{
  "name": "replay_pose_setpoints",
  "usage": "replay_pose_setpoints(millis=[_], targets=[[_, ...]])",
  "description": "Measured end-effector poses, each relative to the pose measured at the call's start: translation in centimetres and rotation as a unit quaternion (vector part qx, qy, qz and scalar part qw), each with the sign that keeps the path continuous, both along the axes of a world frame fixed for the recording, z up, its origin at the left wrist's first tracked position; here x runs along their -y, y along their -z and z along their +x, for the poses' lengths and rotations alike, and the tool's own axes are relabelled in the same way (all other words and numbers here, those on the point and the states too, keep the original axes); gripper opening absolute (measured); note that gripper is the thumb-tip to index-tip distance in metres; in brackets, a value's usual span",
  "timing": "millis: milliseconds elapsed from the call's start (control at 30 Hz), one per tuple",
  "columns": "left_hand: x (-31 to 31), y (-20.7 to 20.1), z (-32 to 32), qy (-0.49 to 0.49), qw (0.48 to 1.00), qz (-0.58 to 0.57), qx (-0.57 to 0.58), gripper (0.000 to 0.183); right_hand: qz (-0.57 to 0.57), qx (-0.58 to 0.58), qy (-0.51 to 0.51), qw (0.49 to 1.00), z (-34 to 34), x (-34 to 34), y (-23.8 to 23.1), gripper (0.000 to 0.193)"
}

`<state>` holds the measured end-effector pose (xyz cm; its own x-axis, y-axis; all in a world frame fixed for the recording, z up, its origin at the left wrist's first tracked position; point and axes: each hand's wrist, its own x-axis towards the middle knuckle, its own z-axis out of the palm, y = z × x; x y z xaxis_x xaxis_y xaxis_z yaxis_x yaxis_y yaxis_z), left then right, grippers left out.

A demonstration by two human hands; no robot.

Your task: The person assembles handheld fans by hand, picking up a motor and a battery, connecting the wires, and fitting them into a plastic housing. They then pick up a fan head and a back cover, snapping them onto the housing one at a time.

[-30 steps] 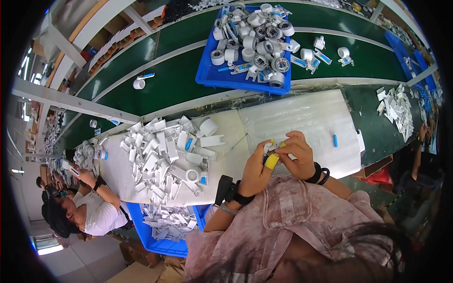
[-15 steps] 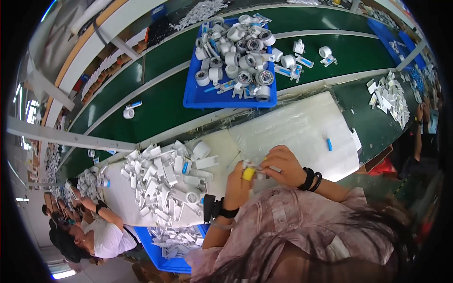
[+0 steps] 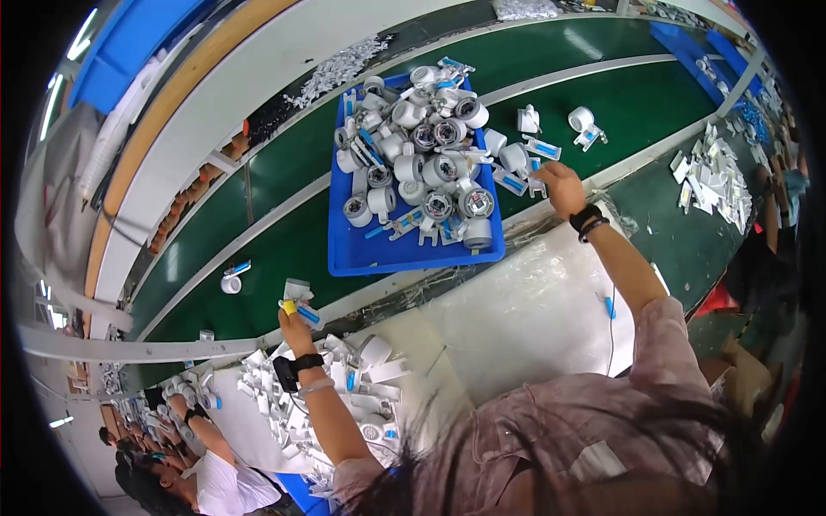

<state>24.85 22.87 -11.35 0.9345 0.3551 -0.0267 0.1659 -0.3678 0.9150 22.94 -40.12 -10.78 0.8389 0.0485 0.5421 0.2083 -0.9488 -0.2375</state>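
Observation:
My left hand (image 3: pixel 297 333) reaches out over the near edge of the green belt, with something yellow around a fingertip. Its fingers pinch a white plastic part with a blue strip (image 3: pixel 307 316). On the far right side of the blue tray, my right hand (image 3: pixel 564 189) has its fingers closed at a white round-headed part with a blue strip (image 3: pixel 537 176); the fingertips partly hide the contact. Beside it lie similar parts, one a white round housing (image 3: pixel 514 158). The blue tray (image 3: pixel 370 261) is heaped with such housings.
A pile of white plastic pieces (image 3: pixel 275 378) lies on the pale sheet (image 3: pixel 508 318) at left. Another white pile (image 3: pixel 714 181) sits on the right. A small blue piece (image 3: pixel 610 307) rests near the sheet's right side. A co-worker in a white top (image 3: pixel 228 482) works at lower left.
My hands were together over the sheet, working on a small part. Now they are apart: the left has gone left to the belt, the right forward to the parts beside the tray.

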Motion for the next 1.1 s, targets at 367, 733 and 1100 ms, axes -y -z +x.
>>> replay_pose_setpoints(millis=[367,733,1100], targets=[[7.2,0.6,-6.0,0.098,0.971,0.208,0.071,0.044,-0.281,-0.082,-0.189,0.937,4.9,4.0,-2.5,0.006],[23.4,-7.9,-16.7,0.377,0.92,-0.093,0.056,0.047,0.296,-0.248,-0.246,0.889,-11.4,-6.1,-8.0,0.01],[24.1,-10.1,-20.9,0.54,0.823,-0.162,-0.073,0.056,0.335,-0.285,-0.396,0.806,-21.3,-15.6,-13.1,0.014]])
